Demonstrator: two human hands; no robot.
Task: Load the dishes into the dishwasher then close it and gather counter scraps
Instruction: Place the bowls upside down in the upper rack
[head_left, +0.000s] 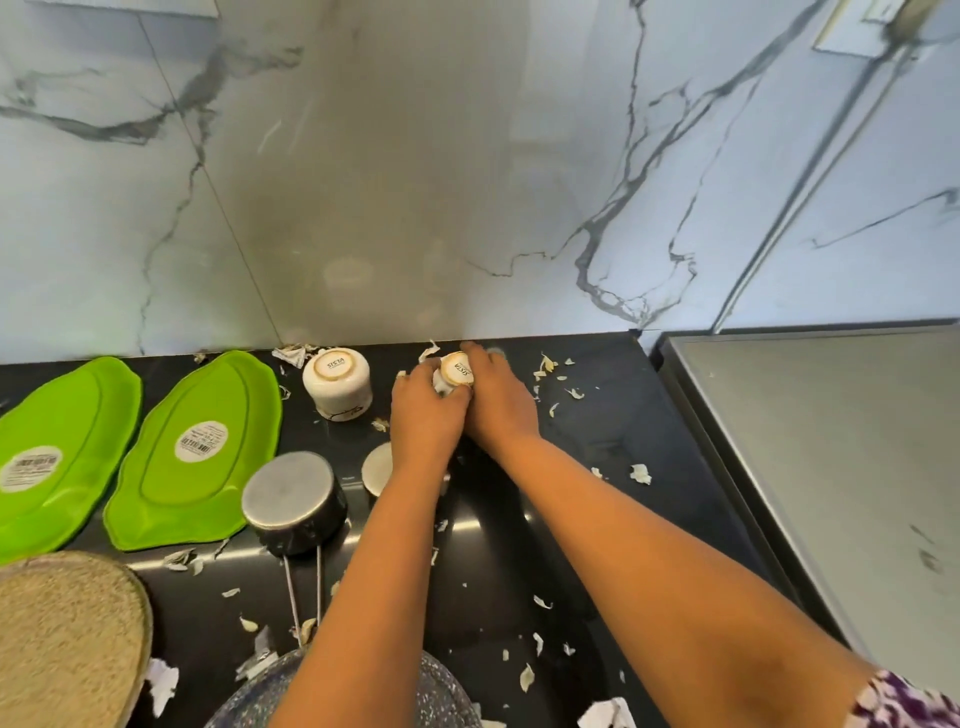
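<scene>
Near the back wall, my left hand (423, 410) and my right hand (496, 397) both grip a small white cup (456, 370), tipped so its gold-ringed base faces me. A second white cup (337, 383) stands upside down just to the left. Two green leaf-shaped plates (67, 452) (200, 452) lie upside down on the black counter (597, 452). An overturned steel saucepan (292, 501) with a wire handle sits in front of them. Another steel cup (377, 467) is partly hidden under my left forearm. Pale peel scraps (640, 474) are scattered over the counter.
A speckled pan (249, 696) sits at the near edge under my left arm. A round woven mat (62, 639) lies at the bottom left. A steel appliance top (831, 457) borders the counter on the right. The marble wall (467, 182) rises directly behind.
</scene>
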